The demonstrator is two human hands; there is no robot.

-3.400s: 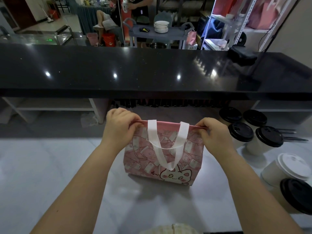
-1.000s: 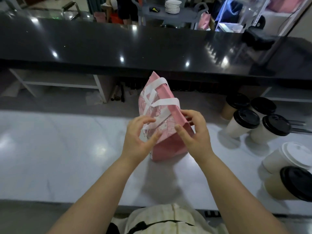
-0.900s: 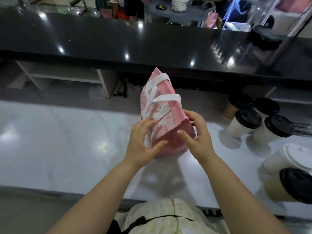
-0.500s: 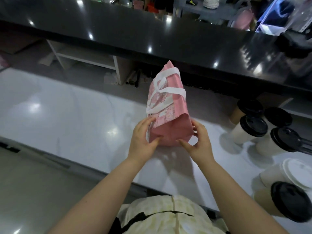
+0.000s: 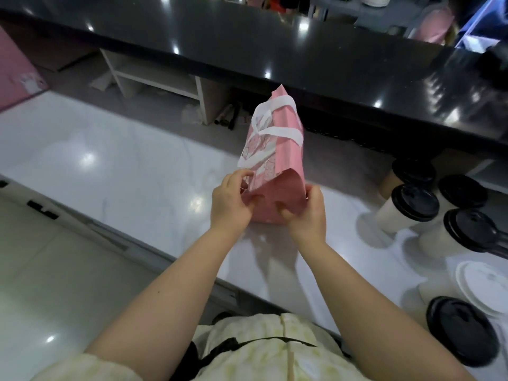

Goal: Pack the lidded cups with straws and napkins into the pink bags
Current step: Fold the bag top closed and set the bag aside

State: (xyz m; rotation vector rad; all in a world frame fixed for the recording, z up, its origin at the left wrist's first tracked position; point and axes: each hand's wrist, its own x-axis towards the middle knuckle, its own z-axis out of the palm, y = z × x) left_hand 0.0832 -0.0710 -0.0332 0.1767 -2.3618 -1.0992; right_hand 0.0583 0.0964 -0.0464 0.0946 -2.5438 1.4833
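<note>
On the glossy white marble counter (image 5: 123, 166) rests one folded pink patterned bag with white strap handles (image 5: 277, 149), its print too blurred to read, left of six lidded paper cups (image 5: 415, 202), five black-lidded, one white-lidded, while the left hand (image 5: 231, 199) and right hand (image 5: 305, 213) pinch its near end with curled fingers

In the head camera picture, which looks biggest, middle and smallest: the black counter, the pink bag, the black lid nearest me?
1. black counter
2. pink bag
3. nearest black lid, which looks large partly because it sits close to the camera.
</note>
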